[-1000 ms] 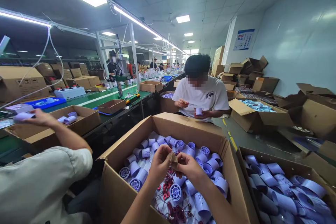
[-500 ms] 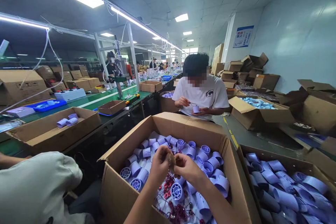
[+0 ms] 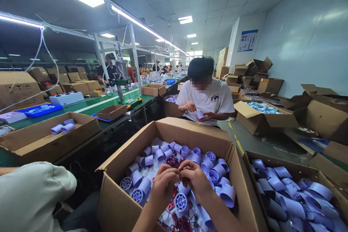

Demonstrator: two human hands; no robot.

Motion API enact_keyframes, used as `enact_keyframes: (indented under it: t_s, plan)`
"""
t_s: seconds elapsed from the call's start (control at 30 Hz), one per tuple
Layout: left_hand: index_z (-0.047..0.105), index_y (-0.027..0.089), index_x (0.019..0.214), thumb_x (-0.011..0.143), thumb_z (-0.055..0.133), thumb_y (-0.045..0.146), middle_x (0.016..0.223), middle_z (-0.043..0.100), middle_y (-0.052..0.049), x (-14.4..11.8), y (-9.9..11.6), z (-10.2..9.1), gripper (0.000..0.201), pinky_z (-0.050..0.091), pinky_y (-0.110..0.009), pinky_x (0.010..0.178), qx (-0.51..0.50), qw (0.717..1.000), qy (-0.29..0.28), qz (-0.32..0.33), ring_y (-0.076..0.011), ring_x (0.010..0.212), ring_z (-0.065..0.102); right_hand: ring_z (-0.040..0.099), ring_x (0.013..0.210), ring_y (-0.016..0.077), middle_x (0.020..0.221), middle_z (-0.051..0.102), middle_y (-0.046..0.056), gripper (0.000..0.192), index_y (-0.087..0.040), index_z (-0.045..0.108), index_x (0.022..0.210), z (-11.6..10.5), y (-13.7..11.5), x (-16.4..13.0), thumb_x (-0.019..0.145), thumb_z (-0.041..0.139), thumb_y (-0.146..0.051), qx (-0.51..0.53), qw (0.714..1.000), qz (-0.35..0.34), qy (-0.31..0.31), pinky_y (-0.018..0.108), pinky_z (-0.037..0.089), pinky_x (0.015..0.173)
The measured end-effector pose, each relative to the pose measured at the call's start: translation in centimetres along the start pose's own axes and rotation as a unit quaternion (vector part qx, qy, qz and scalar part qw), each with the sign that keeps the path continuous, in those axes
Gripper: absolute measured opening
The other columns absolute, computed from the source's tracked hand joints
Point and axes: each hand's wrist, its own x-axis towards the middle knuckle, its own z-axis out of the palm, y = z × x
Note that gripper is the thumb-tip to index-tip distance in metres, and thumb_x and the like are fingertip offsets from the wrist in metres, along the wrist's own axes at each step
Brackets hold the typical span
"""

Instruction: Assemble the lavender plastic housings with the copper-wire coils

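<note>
Pinching one small brownish part between their fingertips, the left hand and right hand met above the cardboard box. The part's axis could not be told. Beneath lay some two dozen pale plastic cylinders, pointing every way, and dark red pieces. Two more cylinders lay in a side box.

A green surface runs along the left. On it sit a shallow open box holding a few pale tubes, a small brown tray, a blue tray, a white control box, a press and another carton farther back. The grey floor on the right carries open cartons, one filled with tubes.
</note>
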Motion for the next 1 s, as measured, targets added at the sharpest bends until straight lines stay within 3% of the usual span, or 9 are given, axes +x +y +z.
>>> enact_keyframes:
  t_s: [0.1,0.23,0.33,0.4,0.57,0.67,0.73,0.87,1.0]
  plan:
    - [0.06,0.02,0.091,0.088,0.05,0.01,0.091,0.074,-0.008,-0.6,0.0,-0.1,0.015,0.052,-0.029,0.07,0.062,0.997,-0.005,0.053,-0.0164,0.078,0.061,0.038,0.035,0.0056,0.042,0.052,-0.008,0.013,-0.02,0.057,0.054,0.2,0.2,-0.3,0.048,0.068,-0.017,0.056,0.998,0.001,0.003,0.018,0.025,0.036]
    - [0.06,0.021,0.098,0.086,0.052,0.008,0.098,0.073,-0.01,-1.3,0.1,0.3,0.02,0.053,-0.032,0.073,0.055,0.998,0.011,0.038,-0.0185,0.084,0.063,0.043,0.04,0.0073,0.043,0.052,-0.006,0.017,-0.021,0.056,0.056,0.3,0.2,-0.5,0.049,0.071,-0.021,0.076,0.997,-0.007,-0.003,0.019,0.029,0.039]
    - [0.059,0.023,0.097,0.083,0.057,0.008,0.092,0.073,-0.007,-1.5,0.5,0.7,0.02,0.053,-0.031,0.074,-0.008,0.998,0.059,-0.026,-0.0175,0.082,0.063,0.043,0.041,0.008,0.044,0.05,-0.006,0.019,-0.021,0.054,0.056,0.4,0.3,-0.7,0.052,0.072,-0.024,0.061,0.998,-0.023,-0.022,0.02,0.031,0.041]
    - [0.06,0.022,0.093,0.084,0.06,0.017,0.088,0.07,-0.005,-1.2,0.8,0.8,0.011,0.052,-0.029,0.071,-0.069,0.984,0.097,-0.134,-0.0167,0.079,0.063,0.04,0.041,0.0078,0.046,0.047,-0.007,0.019,-0.021,0.053,0.056,0.3,0.4,-0.8,0.056,0.072,-0.025,0.045,0.998,-0.036,-0.038,0.021,0.032,0.042]
    - [0.063,0.016,0.084,0.078,0.062,0.055,0.075,0.061,-0.002,0.7,1.7,1.2,0.039,0.047,-0.024,0.06,-0.284,0.842,0.07,-0.453,-0.0133,0.066,0.056,0.046,0.059,0.0121,0.066,0.05,-0.002,0.013,-0.022,0.055,0.052,-0.1,0.5,-1.0,0.06,0.065,-0.021,-0.045,0.988,-0.146,-0.035,0.024,0.04,0.053]
    - [0.06,0.015,0.074,0.065,0.07,0.062,0.063,0.054,0.001,1.5,2.3,1.7,0.05,0.042,-0.022,0.054,-0.402,0.755,0.009,-0.518,-0.0107,0.058,0.05,0.05,0.073,0.0145,0.087,0.053,0.001,0.012,-0.021,0.054,0.049,-0.4,0.3,-1.1,0.058,0.062,-0.018,-0.104,0.977,-0.186,0.003,0.023,0.043,0.055]
    - [0.058,0.015,0.073,0.062,0.073,0.062,0.059,0.051,0.003,1.7,2.6,1.9,0.05,0.04,-0.022,0.051,-0.448,0.716,-0.002,-0.536,-0.0093,0.053,0.048,0.048,0.062,0.011,0.093,0.054,0.001,0.01,-0.021,0.053,0.051,-0.4,0.1,-1.2,0.058,0.06,-0.019,-0.117,0.981,-0.157,0.002,0.022,0.039,0.044]
    - [0.055,0.016,0.07,0.06,0.076,0.058,0.056,0.051,0.004,2.0,3.0,2.2,0.049,0.036,-0.02,0.048,-0.479,0.691,0.013,-0.541,-0.0075,0.049,0.045,0.035,0.04,0.0045,0.088,0.057,0.0,0.013,-0.021,0.05,0.051,-0.2,-0.1,-1.4,0.059,0.059,-0.024,-0.107,0.986,-0.129,-0.006,0.022,0.029,0.032]
    - [0.056,0.015,0.071,0.061,0.077,0.056,0.058,0.052,0.004,2.3,3.1,2.2,0.047,0.036,-0.019,0.049,-0.481,0.688,0.029,-0.542,-0.0071,0.051,0.045,0.041,0.047,0.0068,0.086,0.057,0.001,0.019,-0.021,0.052,0.048,-0.1,0.0,-1.4,0.064,0.061,-0.023,-0.133,0.977,-0.164,-0.009,0.023,0.034,0.038]
